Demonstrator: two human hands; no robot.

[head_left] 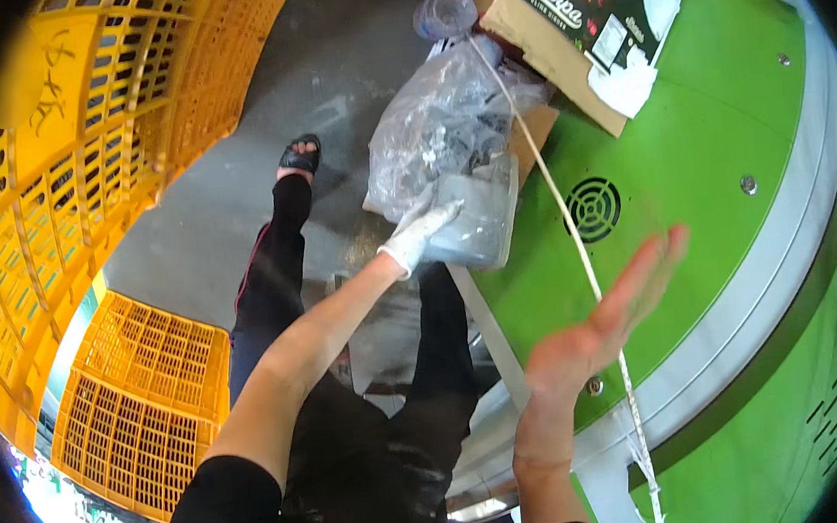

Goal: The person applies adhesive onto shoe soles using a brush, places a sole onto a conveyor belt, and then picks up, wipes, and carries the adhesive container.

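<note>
My left hand (416, 234) wears a white glove and reaches forward to a grey flat bag (479, 219), its fingers resting on the bag's front. Above that bag sits a clear plastic bag (442, 127) stuffed with grey items. My right hand (605, 321) is bare, held flat with fingers stretched out, hovering above the green machine top (705, 150) and holding nothing. A thin white string (574, 239) runs down across the green surface just beside my right hand.
A cardboard box (576, 13) with a dark printed top lies on the green machine at the back. Yellow plastic crates (93, 120) stack on the left, another crate (145, 406) on the floor. My legs and a sandalled foot (297, 158) stand on grey concrete.
</note>
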